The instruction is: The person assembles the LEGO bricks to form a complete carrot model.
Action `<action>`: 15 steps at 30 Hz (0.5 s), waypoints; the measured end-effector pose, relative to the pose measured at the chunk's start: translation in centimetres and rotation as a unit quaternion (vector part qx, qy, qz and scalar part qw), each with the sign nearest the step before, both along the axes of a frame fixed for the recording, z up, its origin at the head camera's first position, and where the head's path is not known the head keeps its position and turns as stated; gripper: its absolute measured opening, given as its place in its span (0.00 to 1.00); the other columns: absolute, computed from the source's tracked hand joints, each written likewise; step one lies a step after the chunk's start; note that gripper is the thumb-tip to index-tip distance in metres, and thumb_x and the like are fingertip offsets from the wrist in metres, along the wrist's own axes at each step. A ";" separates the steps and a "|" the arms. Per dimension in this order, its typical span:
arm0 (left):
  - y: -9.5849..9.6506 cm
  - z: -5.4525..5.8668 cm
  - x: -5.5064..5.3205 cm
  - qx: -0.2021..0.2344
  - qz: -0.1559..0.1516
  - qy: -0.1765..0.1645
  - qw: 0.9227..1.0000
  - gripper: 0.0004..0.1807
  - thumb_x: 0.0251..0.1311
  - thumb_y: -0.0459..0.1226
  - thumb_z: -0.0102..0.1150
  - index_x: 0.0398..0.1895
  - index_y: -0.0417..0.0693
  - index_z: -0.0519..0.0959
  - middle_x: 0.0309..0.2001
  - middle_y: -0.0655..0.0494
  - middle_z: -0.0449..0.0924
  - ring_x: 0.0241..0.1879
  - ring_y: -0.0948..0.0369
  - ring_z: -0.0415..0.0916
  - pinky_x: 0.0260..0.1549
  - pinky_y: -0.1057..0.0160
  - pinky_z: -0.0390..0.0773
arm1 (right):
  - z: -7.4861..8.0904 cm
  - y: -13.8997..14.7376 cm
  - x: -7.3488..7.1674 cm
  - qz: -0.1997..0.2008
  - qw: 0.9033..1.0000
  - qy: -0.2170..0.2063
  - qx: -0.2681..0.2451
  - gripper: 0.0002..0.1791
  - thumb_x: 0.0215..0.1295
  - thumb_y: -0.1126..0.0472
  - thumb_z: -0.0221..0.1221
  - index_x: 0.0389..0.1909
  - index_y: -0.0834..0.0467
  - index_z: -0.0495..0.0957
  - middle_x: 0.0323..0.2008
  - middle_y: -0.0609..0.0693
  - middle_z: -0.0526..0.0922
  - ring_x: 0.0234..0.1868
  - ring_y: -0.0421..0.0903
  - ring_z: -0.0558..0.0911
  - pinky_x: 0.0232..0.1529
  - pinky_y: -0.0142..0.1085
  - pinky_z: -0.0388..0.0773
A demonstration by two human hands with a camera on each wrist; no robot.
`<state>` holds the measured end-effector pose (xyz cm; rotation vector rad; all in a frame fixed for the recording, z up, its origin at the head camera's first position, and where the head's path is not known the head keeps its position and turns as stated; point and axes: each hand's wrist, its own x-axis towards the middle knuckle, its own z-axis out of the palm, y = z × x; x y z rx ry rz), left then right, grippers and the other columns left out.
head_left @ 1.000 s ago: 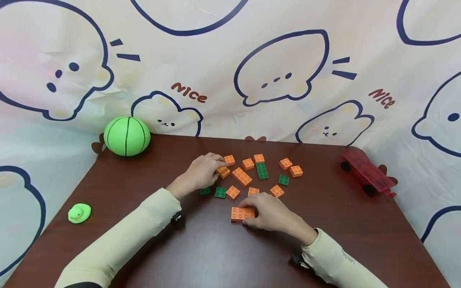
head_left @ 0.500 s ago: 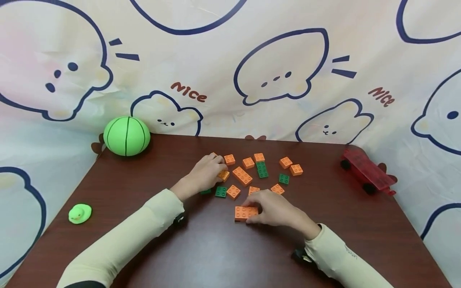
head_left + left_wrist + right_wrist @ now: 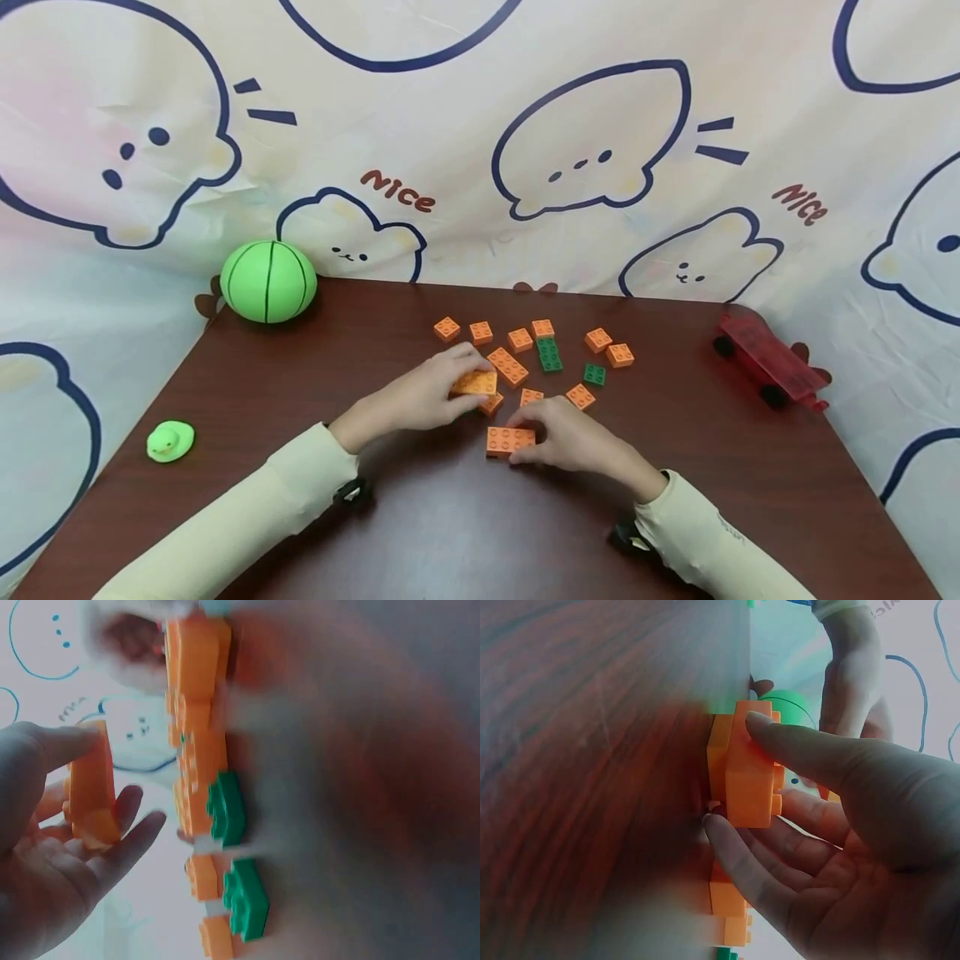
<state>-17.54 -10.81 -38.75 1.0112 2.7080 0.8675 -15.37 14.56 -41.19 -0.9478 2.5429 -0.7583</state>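
So, at our table (image 3: 420, 533), our left hand (image 3: 420, 397) pinches an orange block (image 3: 475, 383), our right hand (image 3: 572, 439) grips a second block (image 3: 510, 441) just in front of the loose blocks (image 3: 507, 367); we read it as pairing up, next move likely needs aligned studs (image 3: 778, 804)

The head view looks down across the table (image 3: 465, 533); close, sideways wrist views share its orange bricks (image 3: 507, 367)

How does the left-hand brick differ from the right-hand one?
Shade: the left-hand brick looks yellower in the head view, the right-hand brick deeper orange.
Height: the left-hand brick is held higher over the table than the right-hand brick.
Shared: both are orange and studded.
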 end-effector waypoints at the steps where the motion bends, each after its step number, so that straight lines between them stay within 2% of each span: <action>1: 0.0 0.0 0.4 0.007 -0.011 -0.008 1.000 0.20 0.69 0.44 0.65 0.60 0.49 0.80 0.52 0.59 0.77 0.47 0.64 0.74 0.50 0.61 0.79 | -0.1 -0.1 0.0 0.002 1.000 -0.001 -0.006 0.17 0.60 0.52 0.74 0.48 0.51 0.87 0.42 0.41 0.89 0.36 0.34 0.78 0.39 0.30 0.75; 4: 0.2 -0.3 1.6 0.014 -0.033 -0.029 0.999 0.19 0.68 0.43 0.67 0.59 0.49 0.81 0.53 0.59 0.81 0.49 0.64 0.76 0.52 0.61 0.79 | -0.2 -0.2 -0.1 0.006 1.000 0.005 -0.019 0.16 0.59 0.52 0.75 0.48 0.52 0.88 0.39 0.41 0.89 0.33 0.34 0.76 0.35 0.28 0.74; 8: 0.6 -0.7 2.7 0.006 -0.041 -0.045 0.998 0.19 0.67 0.44 0.67 0.59 0.51 0.82 0.52 0.61 0.84 0.46 0.65 0.77 0.49 0.63 0.79 | -0.3 -0.1 -0.2 0.006 0.999 0.012 -0.030 0.17 0.58 0.53 0.76 0.47 0.52 0.88 0.35 0.40 0.87 0.29 0.37 0.74 0.30 0.27 0.71; 15: 1.0 -1.7 3.3 0.011 -0.043 -0.047 0.998 0.17 0.67 0.44 0.68 0.57 0.52 0.83 0.50 0.62 0.86 0.41 0.68 0.76 0.42 0.69 0.77 | -0.1 0.3 0.2 0.007 1.000 0.005 -0.028 0.20 0.58 0.53 0.75 0.50 0.54 0.87 0.42 0.44 0.88 0.34 0.37 0.76 0.34 0.28 0.75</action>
